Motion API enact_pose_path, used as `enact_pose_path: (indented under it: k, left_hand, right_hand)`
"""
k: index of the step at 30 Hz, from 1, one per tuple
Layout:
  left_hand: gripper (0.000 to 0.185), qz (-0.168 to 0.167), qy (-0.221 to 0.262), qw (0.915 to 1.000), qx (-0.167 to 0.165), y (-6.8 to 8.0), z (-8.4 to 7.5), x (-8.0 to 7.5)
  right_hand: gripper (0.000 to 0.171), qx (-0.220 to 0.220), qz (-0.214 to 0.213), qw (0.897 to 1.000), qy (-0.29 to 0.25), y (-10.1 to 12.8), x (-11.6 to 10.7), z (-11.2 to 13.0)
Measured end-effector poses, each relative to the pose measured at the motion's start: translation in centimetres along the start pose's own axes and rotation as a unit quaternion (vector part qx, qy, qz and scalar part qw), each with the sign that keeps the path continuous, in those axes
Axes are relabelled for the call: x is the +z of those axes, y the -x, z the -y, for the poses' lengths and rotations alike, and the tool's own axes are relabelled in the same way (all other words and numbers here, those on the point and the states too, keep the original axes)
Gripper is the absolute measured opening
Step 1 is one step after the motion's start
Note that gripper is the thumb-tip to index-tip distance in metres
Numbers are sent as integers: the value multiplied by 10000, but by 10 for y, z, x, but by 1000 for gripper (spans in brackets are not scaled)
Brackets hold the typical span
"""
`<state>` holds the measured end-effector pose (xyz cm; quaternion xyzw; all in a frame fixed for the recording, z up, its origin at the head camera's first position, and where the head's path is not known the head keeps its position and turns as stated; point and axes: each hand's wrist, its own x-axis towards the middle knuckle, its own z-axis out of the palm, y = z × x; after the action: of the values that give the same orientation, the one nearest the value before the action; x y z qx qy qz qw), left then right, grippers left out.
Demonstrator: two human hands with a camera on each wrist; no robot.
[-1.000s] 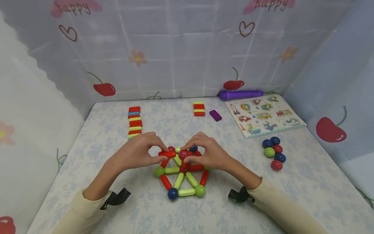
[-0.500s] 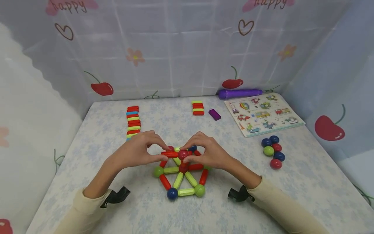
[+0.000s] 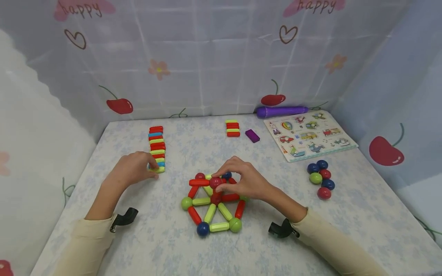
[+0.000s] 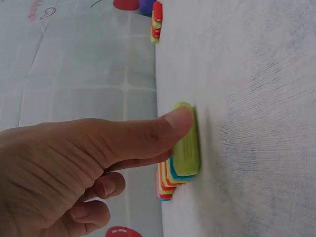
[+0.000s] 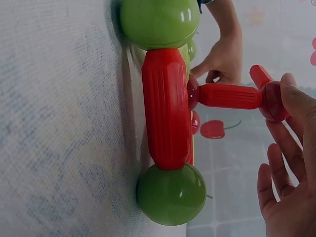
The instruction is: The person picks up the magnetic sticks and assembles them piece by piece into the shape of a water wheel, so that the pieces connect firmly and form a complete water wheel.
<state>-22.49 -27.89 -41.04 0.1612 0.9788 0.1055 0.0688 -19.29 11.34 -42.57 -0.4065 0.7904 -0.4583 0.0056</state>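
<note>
A wheel-like frame of magnetic rods [image 3: 219, 227] and balls [image 3: 235, 225] lies on the table. From its red centre ball [image 3: 216, 198] a red rod [image 5: 229, 96] stands upright, topped by another red ball [image 3: 215, 182]. My right hand [image 3: 246, 180] pinches that top ball between thumb and fingers. A second red rod [image 3: 199, 183] sticks out sideways from it, to the left. My left hand [image 3: 132, 168] is at the near end of a row of rods [image 3: 157, 146]. Its thumb lies against the nearest yellow-green rod [image 4: 187, 148], and the index finger is mostly hidden behind the thumb.
Several loose balls [image 3: 315, 178] lie at the right, below a picture board [image 3: 310, 134]. A purple stick [image 3: 281, 111] lies along the back edge. Further back are a short stack of rods [image 3: 233, 128] and a purple block [image 3: 252, 136].
The left hand joined a red rod to the top ball, let go of it and moved left to the row of rods. The right hand keeps hold of the ball.
</note>
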Motion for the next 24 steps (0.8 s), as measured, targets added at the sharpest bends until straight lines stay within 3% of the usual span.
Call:
enact_pose_path:
  k: [5,11,14,16,18,21,24]
  left_hand:
    - [24,-358,-274,9990,74,-4,-1,8]
    - [25,-373,-337,9986,184,-6,-1,15]
    - [25,-329,-20,9988,354,-5,-2,13]
    - [25,-264,551,9963,606,-4,-4,11]
    - [25,-140,1302,9870,936,-2,-9,7]
    - [20,226,2323,9614,1455,1,-19,3]
    - [18,671,2804,9404,1802,4,-28,4]
  right_hand:
    - [34,-27,-41,10000,18,0,0,-1]
    - [34,-60,-30,10000,-29,0,1,-2]
    - [35,-11,-42,10000,-6,0,0,-2]
    - [35,15,-53,10000,5,0,0,-1]
    - [35,37,-58,10000,20,0,0,-2]
    - [35,32,-60,10000,24,1,0,-2]
    - [35,46,-64,10000,35,0,1,-2]
